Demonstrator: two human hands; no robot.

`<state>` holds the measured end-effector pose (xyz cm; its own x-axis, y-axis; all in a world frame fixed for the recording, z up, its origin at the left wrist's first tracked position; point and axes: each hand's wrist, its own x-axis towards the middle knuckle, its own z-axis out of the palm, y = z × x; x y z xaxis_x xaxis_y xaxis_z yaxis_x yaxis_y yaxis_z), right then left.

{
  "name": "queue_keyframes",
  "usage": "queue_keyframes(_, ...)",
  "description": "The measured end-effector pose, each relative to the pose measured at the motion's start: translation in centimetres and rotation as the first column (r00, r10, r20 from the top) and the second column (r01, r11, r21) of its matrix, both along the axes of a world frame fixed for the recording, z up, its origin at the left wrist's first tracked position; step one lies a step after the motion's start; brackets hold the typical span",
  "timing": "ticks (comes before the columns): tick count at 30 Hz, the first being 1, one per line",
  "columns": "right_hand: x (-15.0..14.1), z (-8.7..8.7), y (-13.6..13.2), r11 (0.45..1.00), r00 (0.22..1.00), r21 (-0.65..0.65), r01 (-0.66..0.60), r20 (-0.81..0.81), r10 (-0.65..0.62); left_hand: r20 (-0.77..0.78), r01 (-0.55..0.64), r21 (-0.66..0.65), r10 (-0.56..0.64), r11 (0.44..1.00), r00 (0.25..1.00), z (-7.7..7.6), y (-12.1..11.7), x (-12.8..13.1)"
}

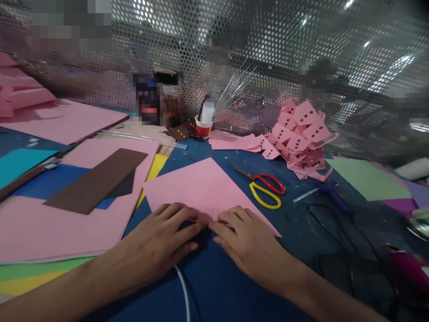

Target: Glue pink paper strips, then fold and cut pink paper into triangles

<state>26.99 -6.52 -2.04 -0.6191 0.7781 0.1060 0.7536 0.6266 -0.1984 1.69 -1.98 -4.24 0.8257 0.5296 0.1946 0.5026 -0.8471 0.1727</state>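
Note:
A sheet of pink paper point(201, 183) lies on the dark blue table, one corner pointing away from me. At its near edge, my left hand point(170, 235) has its fingers curled on the paper with the thumb close beneath. Beside it my right hand point(237, 237) grips the same edge, fingers bent and thumb near the index finger. The fingertips of both hands almost meet, and they hide part of that edge. Scissors point(264, 185) with one red and one yellow handle lie to the right of the sheet, apart from my hands.
At left are stacked pink sheets point(83, 237) with a brown strip point(100, 181) on top. A paper cup point(203, 127) stands at the back near a heap of dotted pink cut-outs point(298, 134). A glue gun point(335, 197) and green paper point(372, 179) lie right; a white cable point(182, 286) runs in front.

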Motion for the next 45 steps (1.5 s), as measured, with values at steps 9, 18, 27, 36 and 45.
queue_keyframes(9,0.8,0.1,0.0,1.000,1.000,-0.003,-0.012,0.013,0.012,0.020,0.031,0.020,-0.031,0.999,0.999,-0.6,0.4,-0.3)
queue_keyframes(18,1.8,-0.1,-0.2,1.000,1.000,-0.023,-0.014,-0.016,0.014,0.028,0.015,0.004,-0.015,1.000,0.999,-0.5,0.3,-0.4)
queue_keyframes(27,3.2,-0.3,-0.4,1.000,0.998,0.006,-0.015,-0.054,0.015,0.033,0.019,0.043,-0.020,0.999,0.999,-1.1,0.6,-0.8)
queue_keyframes(36,5.5,-0.4,-1.5,0.996,0.999,0.086,0.001,-0.038,0.002,0.032,0.022,0.055,-0.024,0.998,0.999,-1.1,0.7,-0.8)
queue_keyframes(45,7.3,-0.3,-2.3,0.996,0.998,0.084,0.039,-0.052,-0.034,0.003,0.019,0.074,-0.020,0.997,1.000,-1.3,0.8,-1.1)
